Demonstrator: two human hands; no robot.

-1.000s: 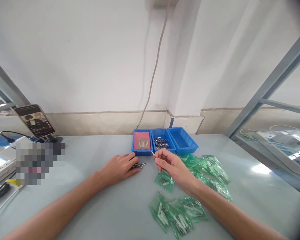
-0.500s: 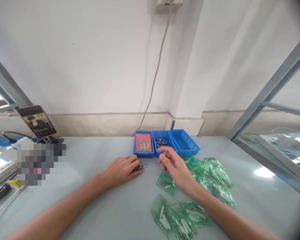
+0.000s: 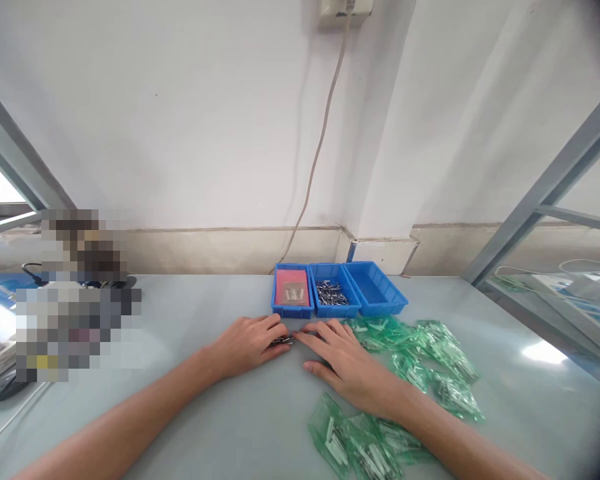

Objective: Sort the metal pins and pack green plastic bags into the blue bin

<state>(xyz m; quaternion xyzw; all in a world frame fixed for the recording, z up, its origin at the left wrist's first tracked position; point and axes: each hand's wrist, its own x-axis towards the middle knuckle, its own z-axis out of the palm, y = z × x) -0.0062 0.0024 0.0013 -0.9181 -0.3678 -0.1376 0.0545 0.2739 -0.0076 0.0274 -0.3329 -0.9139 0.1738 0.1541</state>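
While the left hand (image 3: 247, 345) curls over a small bunch of metal pins (image 3: 283, 341) on the counter (image 3: 230, 427), thumb and fingers pinching round it, probably to keep the pieces together, the right hand (image 3: 347, 365) sits at three o'clock, fingers loosely spread, one fingertip at or near their ends. Blue bins (image 3: 337, 311) stand from twelve to two o'clock, likely for easy reach; green bags (image 3: 370, 450) lie from three to five. The pins look slim and shiny, mostly hidden by fingers.

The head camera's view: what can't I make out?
In the head view:
Metal pieces: number hidden by the left hand.
Front green bags: partly behind the right forearm; one cut by the bottom edge.
Parts in the middle bin: too small to count.
Far-left objects: pixelated.
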